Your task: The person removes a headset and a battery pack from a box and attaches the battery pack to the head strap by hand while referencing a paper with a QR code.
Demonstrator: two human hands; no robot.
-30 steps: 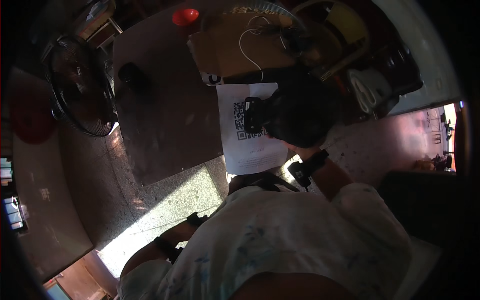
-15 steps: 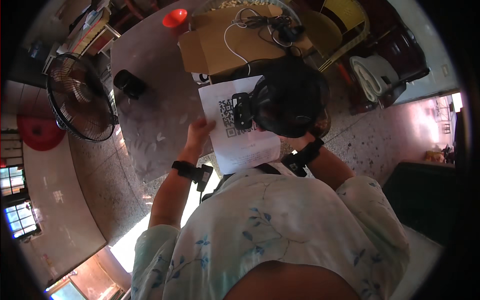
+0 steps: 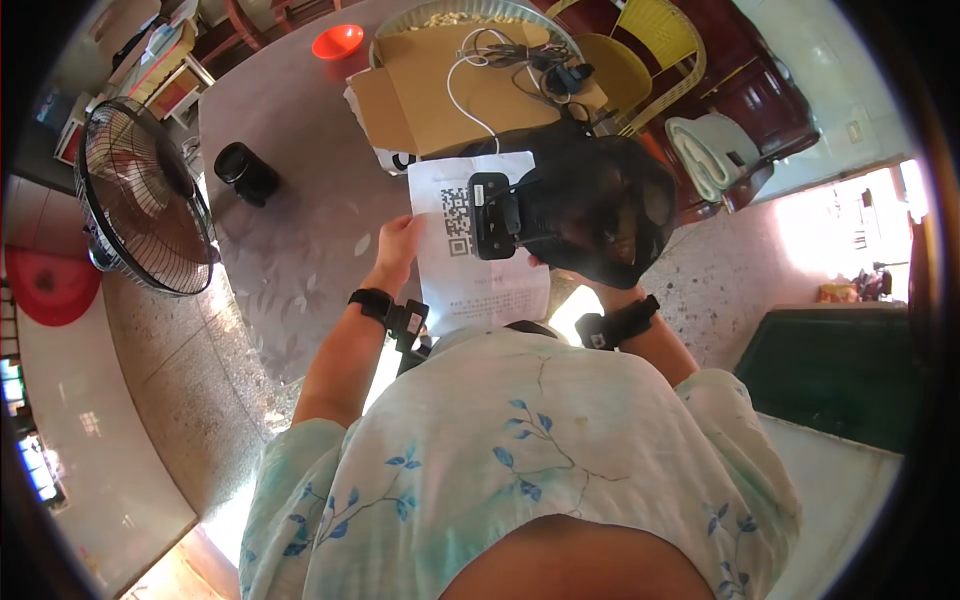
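A white sheet of paper (image 3: 470,290) with a large printed square code and small text lines is held up before my chest. My left hand (image 3: 398,245) pinches its left edge. My right hand (image 3: 622,296) is mostly hidden behind a black rounded thing (image 3: 610,205), perhaps a cap; one fingertip shows on the paper's right edge. A flat black device (image 3: 492,215) at the left side of the black thing covers part of the code. Whether the right hand also touches the black thing cannot be made out. Both wrists wear black straps with small boxes.
On the grey table (image 3: 310,250) are a dark cylinder (image 3: 245,172), an orange bowl (image 3: 338,41) and an open cardboard box (image 3: 450,90) with tangled cables (image 3: 540,60). Behind lies a round tray (image 3: 400,45). A fan (image 3: 145,195) stands left, a yellow chair (image 3: 660,35) far right.
The view has shifted and brightened slightly. The paper has become more upright, and the black thing sits farther right, leaving the right fingertip visible. My left hand keeps its pinch.
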